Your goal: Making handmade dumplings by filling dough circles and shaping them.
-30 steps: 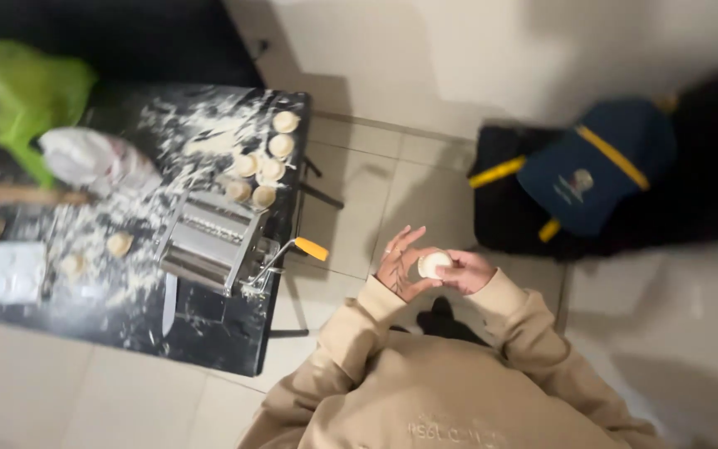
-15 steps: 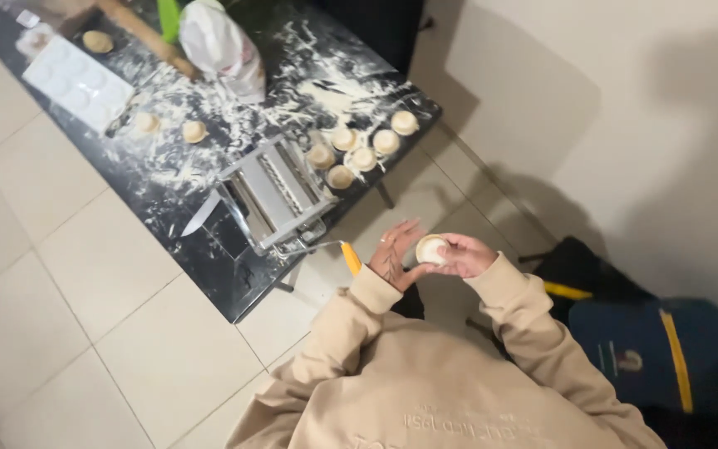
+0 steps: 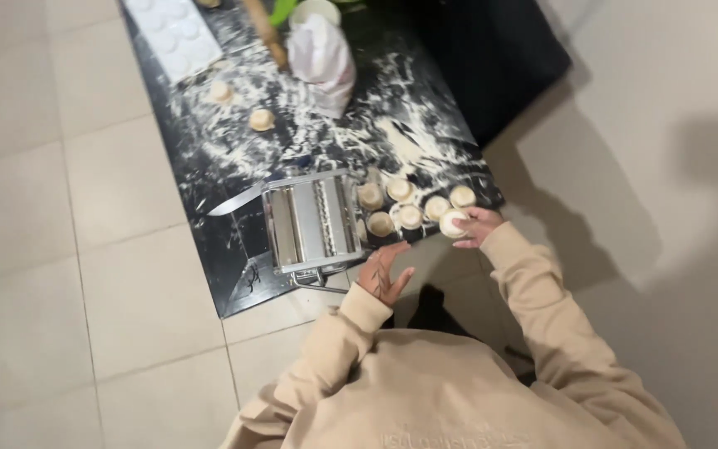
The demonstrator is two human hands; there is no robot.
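My right hand (image 3: 477,225) holds a small round dough piece (image 3: 452,223) at the near edge of the black floured table (image 3: 209,166), beside a cluster of similar dough rounds (image 3: 400,204). My left hand (image 3: 384,273) hangs open with fingers spread just below the table edge, next to the metal pasta machine (image 3: 309,223). Both arms wear beige sleeves.
A white flour bag (image 3: 322,60) stands at the table's far side with a wooden rolling pin (image 3: 266,33) and a white mould tray (image 3: 174,37). Two loose dough rounds (image 3: 241,106) and a knife (image 3: 234,199) lie on the flour. Tiled floor is at left, a pale wall at right.
My hands have parted: the right one carried the dough round up to the cluster on the table, the left dropped open beside the machine. The view swung toward the table.
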